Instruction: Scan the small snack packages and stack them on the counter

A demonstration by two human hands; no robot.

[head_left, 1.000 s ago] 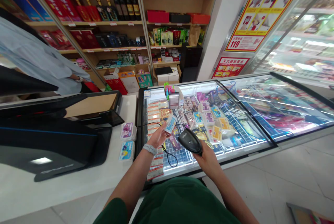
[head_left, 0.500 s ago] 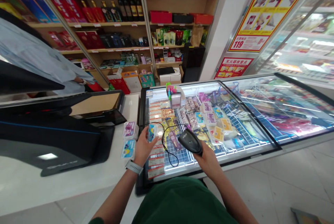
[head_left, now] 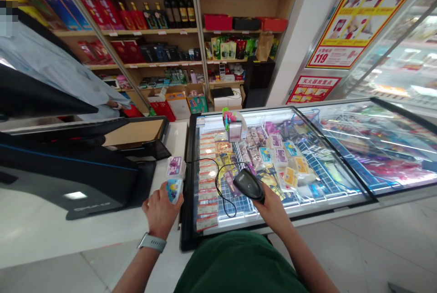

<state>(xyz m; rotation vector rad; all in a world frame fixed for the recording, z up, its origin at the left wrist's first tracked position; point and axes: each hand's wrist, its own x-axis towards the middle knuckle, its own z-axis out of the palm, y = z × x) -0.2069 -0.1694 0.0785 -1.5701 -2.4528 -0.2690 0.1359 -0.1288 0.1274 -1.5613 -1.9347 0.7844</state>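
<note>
My left hand (head_left: 160, 211), with a grey watch on its wrist, is over the white counter. Its fingers and thumb close round a small blue-labelled plastic box (head_left: 174, 189). Whether another blue box lies underneath is hidden. Just beyond it sits a purple-labelled box (head_left: 175, 165). A black handheld barcode scanner (head_left: 248, 184) is gripped in my right hand (head_left: 273, 211), above the freezer's glass top. The scanner's thin black cable (head_left: 218, 188) loops across the glass to the left.
Under the freezer glass lie blue, purple and yellow boxes (head_left: 290, 177) and packaged goods. A black checkout machine (head_left: 85, 179) stands on the counter at left. Past it is a person in a light blue top (head_left: 58, 70). Stocked shelves (head_left: 153, 33) line the back.
My left hand has moved left and down from above the freezer glass to the counter, carrying the blue-labelled box. My right hand still holds the scanner in nearly the same place.
</note>
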